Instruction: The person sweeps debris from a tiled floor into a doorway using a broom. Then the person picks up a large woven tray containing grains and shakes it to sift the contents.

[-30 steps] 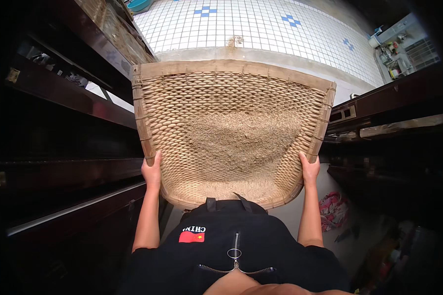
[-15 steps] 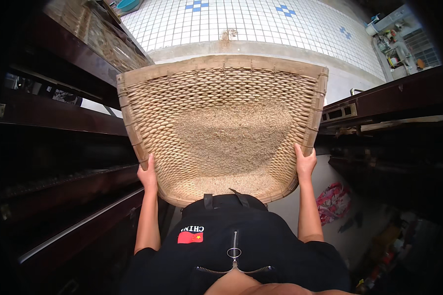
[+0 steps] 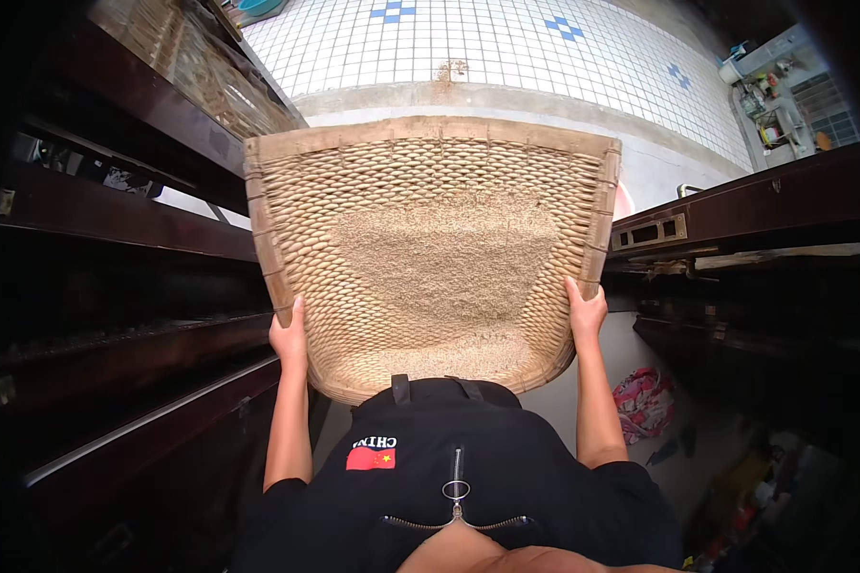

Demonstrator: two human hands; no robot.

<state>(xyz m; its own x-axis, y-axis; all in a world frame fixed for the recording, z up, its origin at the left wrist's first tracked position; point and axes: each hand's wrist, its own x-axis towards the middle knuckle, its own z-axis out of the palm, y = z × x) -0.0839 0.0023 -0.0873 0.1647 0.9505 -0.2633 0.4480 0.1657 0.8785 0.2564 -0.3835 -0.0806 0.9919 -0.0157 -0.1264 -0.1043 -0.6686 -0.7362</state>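
Observation:
A wide woven winnowing basket point(image 3: 301, 224) with a pale wooden rim spreads out in front of my waist, its near edge against my dark shirt. Tan grain point(image 3: 449, 258) lies across its middle, with a thinner scatter toward the near edge. My left hand point(image 3: 289, 329) is closed round the basket's left rim, thumb on the inner side. On the opposite rim my right hand point(image 3: 586, 310) grips in the same way, at about the same height. The fingers of both hands are mostly hidden beneath the rim.
Dark red wooden door panels point(image 3: 134, 229) stand close on the left, and another dark frame with a metal lock plate point(image 3: 652, 231) on the right. Beyond a concrete sill lies a white tiled wall or floor point(image 3: 487, 57). Pink patterned cloth point(image 3: 644, 401) lies low at the right.
The basket's far rim has dropped slightly toward me, and its far right corner has shifted left. Grain has shifted a little inside it. Both hands keep their hold.

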